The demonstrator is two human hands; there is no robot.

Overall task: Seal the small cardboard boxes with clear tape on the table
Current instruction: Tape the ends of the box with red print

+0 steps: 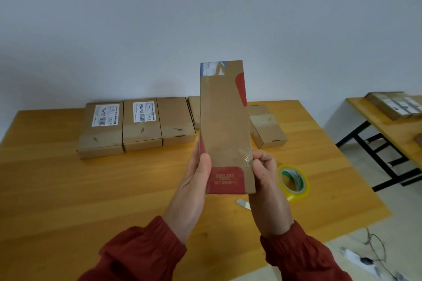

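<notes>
A long, narrow cardboard box (225, 121) with red patches and clear tape on its face stands upright in the air above the table. My left hand (196, 180) grips its lower left edge, thumb on the front. My right hand (266, 178) grips its lower right edge, thumb on a wrinkled strip of tape. A roll of clear tape (293, 182) with a yellowish rim lies on the table just right of my right hand. A small blade-like metal piece (243, 203) lies below the box.
Three flat cardboard boxes (141, 125) sit side by side at the back of the wooden table (68, 189), and another box (267, 129) lies behind the held one. A second table (392, 125) with boxes stands at the right. Cables lie on the floor (374, 255).
</notes>
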